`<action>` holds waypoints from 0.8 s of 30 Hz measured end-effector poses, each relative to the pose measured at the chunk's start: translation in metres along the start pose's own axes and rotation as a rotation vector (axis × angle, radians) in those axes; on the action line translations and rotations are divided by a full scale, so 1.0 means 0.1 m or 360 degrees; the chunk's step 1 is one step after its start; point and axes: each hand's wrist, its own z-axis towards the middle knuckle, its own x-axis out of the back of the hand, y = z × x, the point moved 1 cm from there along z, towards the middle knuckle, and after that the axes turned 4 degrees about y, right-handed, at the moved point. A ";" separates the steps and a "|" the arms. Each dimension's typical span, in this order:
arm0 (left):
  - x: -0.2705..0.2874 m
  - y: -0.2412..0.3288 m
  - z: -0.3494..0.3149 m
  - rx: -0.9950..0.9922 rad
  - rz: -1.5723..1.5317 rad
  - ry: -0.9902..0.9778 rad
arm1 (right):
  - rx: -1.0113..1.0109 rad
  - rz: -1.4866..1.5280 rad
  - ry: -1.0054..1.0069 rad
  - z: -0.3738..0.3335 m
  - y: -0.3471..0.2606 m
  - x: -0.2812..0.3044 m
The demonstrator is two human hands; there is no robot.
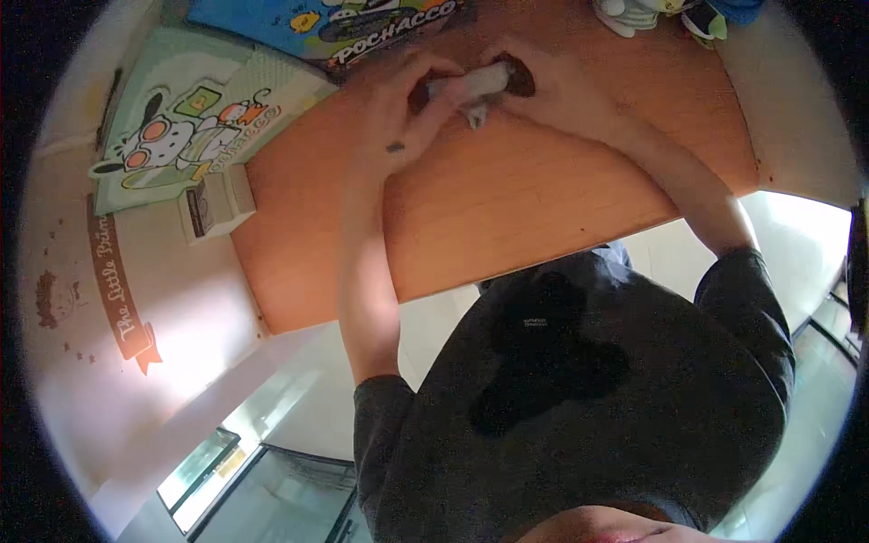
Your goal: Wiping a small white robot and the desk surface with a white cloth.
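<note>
Over the far part of the wooden desk, both my hands are closed around a small pale, soft-looking bundle (489, 83). My left hand (407, 113) grips its left end, fingers curled inward. On the other side, my right hand (552, 90) pinches the right end. A small loose tip hangs below the bundle between the hands. Dark rounded patches show inside the curl of each hand; whether they are part of the held thing or shadow I cannot tell. Motion and dim light blur the fingers.
The orange-brown desk (525, 213) spans beneath my arms. A green cartoon-printed folder (208, 127) leans at the left, above a small white box (217, 204). A blue cartoon-printed package (344, 27) lies at the back, and plush toys (665, 16) sit at the back right.
</note>
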 end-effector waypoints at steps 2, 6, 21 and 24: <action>0.03 -0.04 0.02 -0.0063 0.0021 -0.0023 | 0.0061 0.0051 -0.0035 0.06 -0.08 0.02; 0.06 -0.02 0.01 -0.0074 0.0029 -0.0074 | 0.0207 0.0102 -0.0059 0.09 -0.17 0.05; 0.09 0.03 0.02 -0.0008 -0.0009 -0.0151 | 0.0175 0.0392 -0.0271 0.08 -0.14 0.09; 0.10 0.05 0.02 -0.0034 0.0072 -0.0142 | 0.0159 0.0588 -0.0243 0.06 -0.11 0.06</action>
